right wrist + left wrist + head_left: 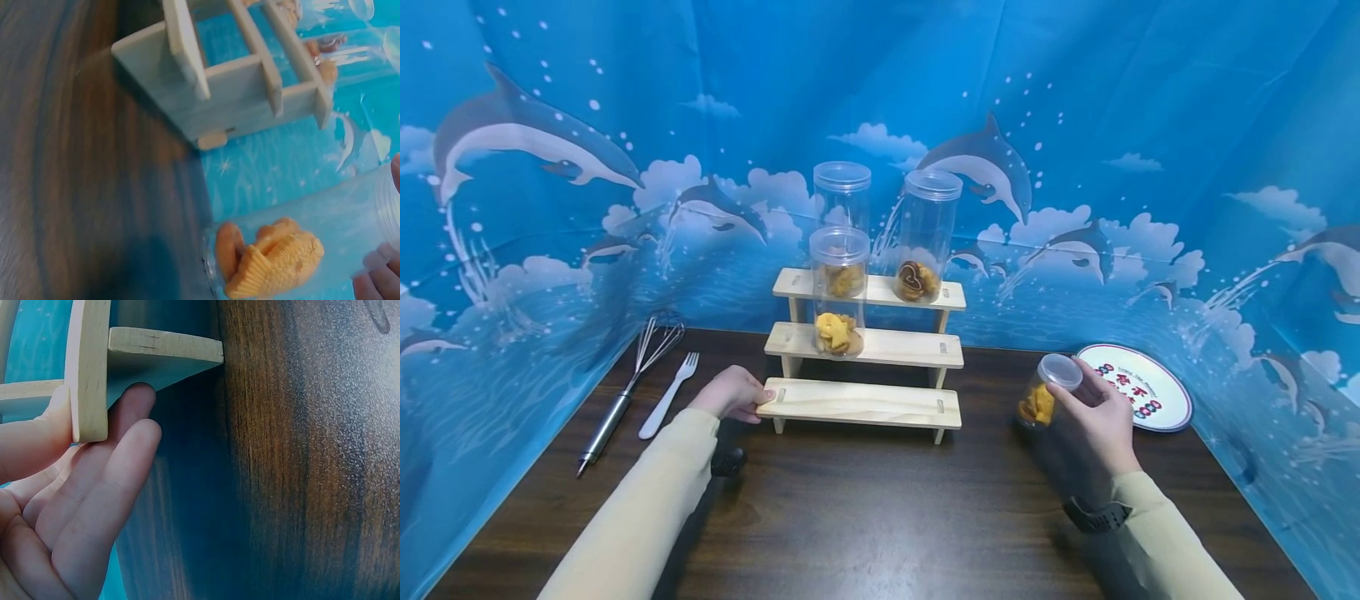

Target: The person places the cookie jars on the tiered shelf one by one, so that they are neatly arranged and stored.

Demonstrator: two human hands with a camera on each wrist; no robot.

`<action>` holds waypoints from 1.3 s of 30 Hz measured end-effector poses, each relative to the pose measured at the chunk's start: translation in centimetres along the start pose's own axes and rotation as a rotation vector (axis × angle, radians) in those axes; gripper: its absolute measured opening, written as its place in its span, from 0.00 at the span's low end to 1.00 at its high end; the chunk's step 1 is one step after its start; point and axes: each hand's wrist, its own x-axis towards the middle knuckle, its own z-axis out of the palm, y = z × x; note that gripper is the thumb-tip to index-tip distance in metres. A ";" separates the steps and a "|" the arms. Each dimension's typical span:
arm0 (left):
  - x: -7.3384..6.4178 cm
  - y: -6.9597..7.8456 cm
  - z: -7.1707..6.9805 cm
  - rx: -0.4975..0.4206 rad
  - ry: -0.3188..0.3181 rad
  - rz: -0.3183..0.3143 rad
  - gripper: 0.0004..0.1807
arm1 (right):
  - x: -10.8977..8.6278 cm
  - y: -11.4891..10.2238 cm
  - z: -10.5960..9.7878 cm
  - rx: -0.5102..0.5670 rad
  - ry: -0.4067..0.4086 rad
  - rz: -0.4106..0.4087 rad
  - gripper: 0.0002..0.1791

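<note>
My left hand [733,393] pinches the left end of the bottom step of a three-step wooden shelf [865,403]; in the left wrist view the thumb lies on top and the fingers [134,444] are underneath. At the right, my right hand [1101,412] grips a clear jar [1049,388] near its lid. Fish-shaped golden cookies [281,259] lie at the jar's bottom in the right wrist view. The jar is tilted; whether it touches the table cannot be told. One jar [838,292] stands on the middle step, and two more, one a jar with a heart-patterned cookie [917,279], on the top step.
An oval white plate [1165,392] with red lettering lies behind the right hand. To the left are a whisk [617,417] and a pale fork [668,398] on the dark wooden table [865,517]. A blue dolphin-print cloth [700,108] hangs behind and along both sides.
</note>
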 end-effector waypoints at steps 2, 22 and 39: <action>0.0 0.0 -0.1 -0.002 -0.001 0.002 0.17 | 0.2 -0.6 0.3 0.022 0.014 -0.024 0.34; 0.3 -0.2 -0.4 -0.038 -0.052 0.025 0.16 | 1.2 -6.4 3.1 0.190 -0.037 -0.161 0.31; 0.3 -0.2 -0.5 -0.062 -0.066 0.013 0.16 | 2.4 -10.6 7.1 0.211 -0.141 -0.228 0.31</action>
